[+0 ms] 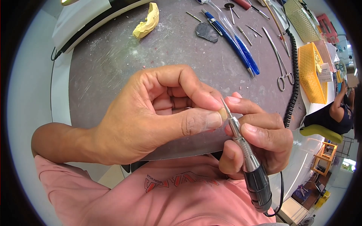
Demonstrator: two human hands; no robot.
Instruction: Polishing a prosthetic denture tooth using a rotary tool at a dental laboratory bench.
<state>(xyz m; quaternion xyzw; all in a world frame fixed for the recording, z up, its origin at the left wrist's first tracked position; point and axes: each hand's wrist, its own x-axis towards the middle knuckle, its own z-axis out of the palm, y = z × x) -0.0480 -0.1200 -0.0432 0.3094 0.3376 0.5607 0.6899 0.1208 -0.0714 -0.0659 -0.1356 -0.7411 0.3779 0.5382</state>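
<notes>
My left hand (139,116) pinches a small yellowish, tooth-coloured piece (223,114) between thumb and forefinger; it looks like a dental crown, mostly covered by the fingertips. Wrapped in the fingers of my right hand (269,137) is a rotary handpiece (257,188) with a silver front and a black body, tilted with its tip up and to the left. Its thin pointed bur (225,106) lies right beside the piece; whether they touch I cannot tell. Both hands meet above the front edge of the bench, fingertips close together.
A yellow plaster dental model (148,23) rests on the dusty bench (109,71). Farther right lie a dark flat slab (206,32), blue pens (230,37), several burs and scissor-handled forceps (277,52). A coiled black cord (294,83) runs past yellow baskets (308,75). Another person (335,111) sits at right.
</notes>
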